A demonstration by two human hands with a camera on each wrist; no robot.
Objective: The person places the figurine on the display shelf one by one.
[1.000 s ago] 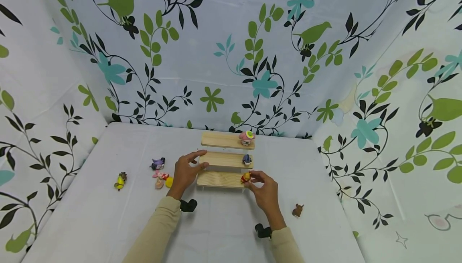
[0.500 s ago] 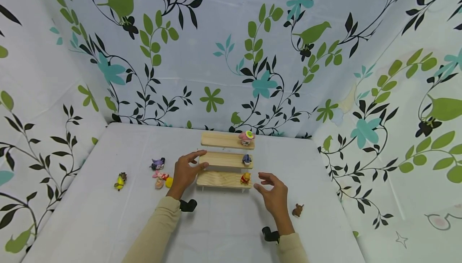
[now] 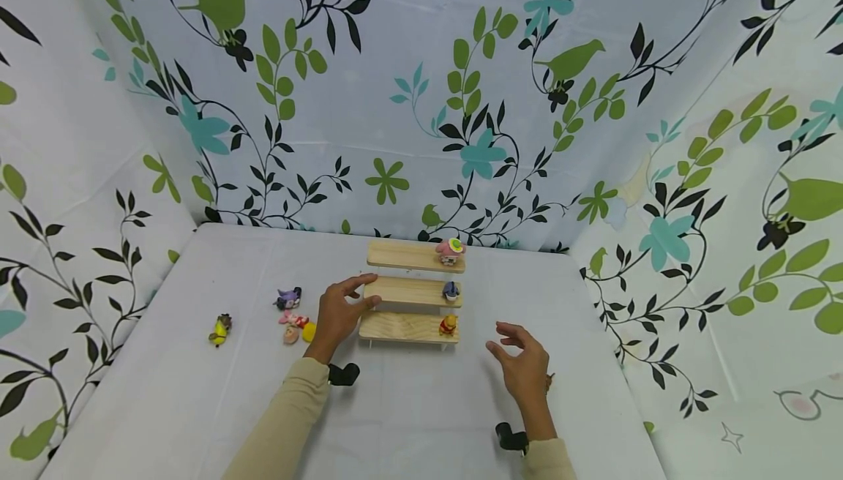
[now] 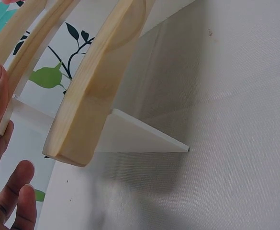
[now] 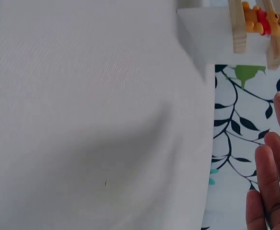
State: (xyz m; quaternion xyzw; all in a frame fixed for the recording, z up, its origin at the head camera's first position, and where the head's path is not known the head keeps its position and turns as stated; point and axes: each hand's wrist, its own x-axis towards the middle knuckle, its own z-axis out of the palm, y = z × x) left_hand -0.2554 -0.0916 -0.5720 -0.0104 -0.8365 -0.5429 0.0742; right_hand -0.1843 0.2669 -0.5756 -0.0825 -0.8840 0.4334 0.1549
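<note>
Yellow bear (image 3: 448, 325) released, hands (image 3: 337, 317) (image 3: 525, 369) farther apart

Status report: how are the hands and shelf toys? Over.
Left hand gripping three-tier pale wooden shelf by its middle board; right hand empty. Yellow-and-red bear figurine on lowest board, right end. Small brown item mostly hidden behind right hand.

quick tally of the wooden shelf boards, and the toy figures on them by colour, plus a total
Wooden boards (far board, middle board, near board): 3
Pink figure: 1
Blue figure: 1
Orange figure: 1
Total: 6
</note>
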